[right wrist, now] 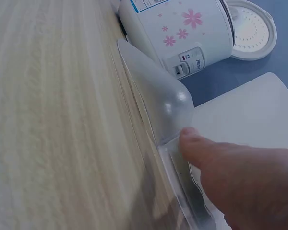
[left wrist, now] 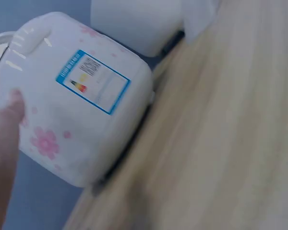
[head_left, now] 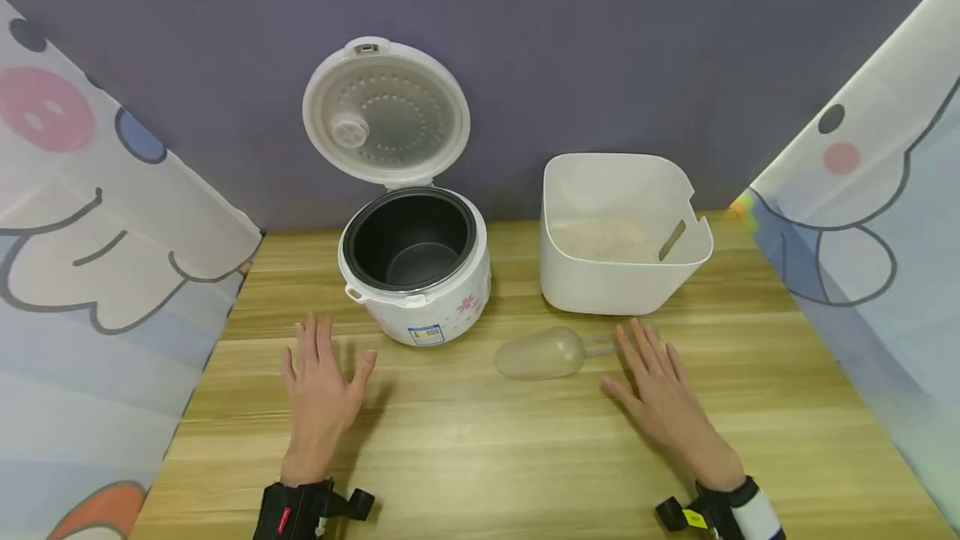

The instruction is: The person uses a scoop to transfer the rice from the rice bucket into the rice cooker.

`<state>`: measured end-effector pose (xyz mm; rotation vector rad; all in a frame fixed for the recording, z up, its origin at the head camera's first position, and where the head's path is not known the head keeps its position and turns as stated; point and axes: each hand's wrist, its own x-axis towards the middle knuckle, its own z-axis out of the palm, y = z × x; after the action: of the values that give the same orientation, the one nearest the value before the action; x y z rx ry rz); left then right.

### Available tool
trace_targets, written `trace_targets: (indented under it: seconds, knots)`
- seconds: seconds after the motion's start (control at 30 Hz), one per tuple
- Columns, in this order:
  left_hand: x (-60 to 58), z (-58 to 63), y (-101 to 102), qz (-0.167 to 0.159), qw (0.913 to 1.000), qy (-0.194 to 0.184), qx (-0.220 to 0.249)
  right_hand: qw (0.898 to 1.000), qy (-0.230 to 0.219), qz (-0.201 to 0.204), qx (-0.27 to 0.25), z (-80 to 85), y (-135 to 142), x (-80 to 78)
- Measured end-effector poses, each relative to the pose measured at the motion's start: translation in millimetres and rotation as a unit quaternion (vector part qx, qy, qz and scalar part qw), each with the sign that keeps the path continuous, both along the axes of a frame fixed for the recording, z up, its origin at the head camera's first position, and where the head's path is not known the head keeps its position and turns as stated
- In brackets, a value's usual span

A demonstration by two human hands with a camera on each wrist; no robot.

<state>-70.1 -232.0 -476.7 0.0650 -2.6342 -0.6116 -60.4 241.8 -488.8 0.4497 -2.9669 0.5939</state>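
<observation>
A white rice cooker (head_left: 457, 307) with pink flowers stands at the back of the table, its lid (head_left: 386, 115) raised and its dark inner pot (head_left: 408, 240) showing no contents. My left hand (head_left: 320, 390) is in front of it to the left, fingers straight and spread, holding nothing. A clear plastic scoop (head_left: 542, 354) lies on the table with its handle pointing right. Over the handle's end is my right hand (head_left: 663, 394), fingers extended; whether it touches the handle I cannot tell. Behind the scoop stands a white bin (head_left: 607, 286) with rice (head_left: 607, 240) in its bottom.
The wooden table (head_left: 480, 457) meets a grey backdrop (head_left: 525, 48) behind the cooker and bin. Cartoon-printed cloths (head_left: 97, 190) hang along both sides. The raised lid leans back near the backdrop.
</observation>
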Motion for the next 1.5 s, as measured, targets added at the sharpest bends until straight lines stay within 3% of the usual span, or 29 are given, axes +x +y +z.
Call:
trace_targets:
  seconds: [0.1,0.2,0.37,0.57,0.93,1.3,1.5]
  knots:
    - [-4.3,10.3,1.9,0.005,0.9955,0.093,0.014,1.0,0.025,0.009,0.01,1.4,-0.7,-5.6]
    - [-8.7,21.0,5.3,-0.001,0.9874,0.158,0.011,0.998,0.055,0.023,0.017,2.8,-1.8,-11.2]
    - [-15.1,35.6,10.2,-0.016,0.9778,0.209,0.009,0.993,0.097,0.054,0.027,4.4,-3.6,-16.7]
    - [-23.2,44.2,14.5,-0.035,0.9731,0.227,0.016,0.991,0.108,0.07,0.028,6.2,-5.4,-20.6]
    - [-34.6,50.9,28.3,-0.072,0.964,0.256,0.008,0.994,0.068,0.084,0.034,7.8,-9.2,-25.9]
    - [-50.1,61.6,42.9,-0.141,0.9535,0.266,0.005,0.991,0.088,0.102,0.025,7.8,-10.1,-31.2]
    - [-60.0,60.4,51.8,-0.175,0.9459,0.273,-0.012,0.988,0.106,0.111,0.023,7.4,-11.2,-36.3]
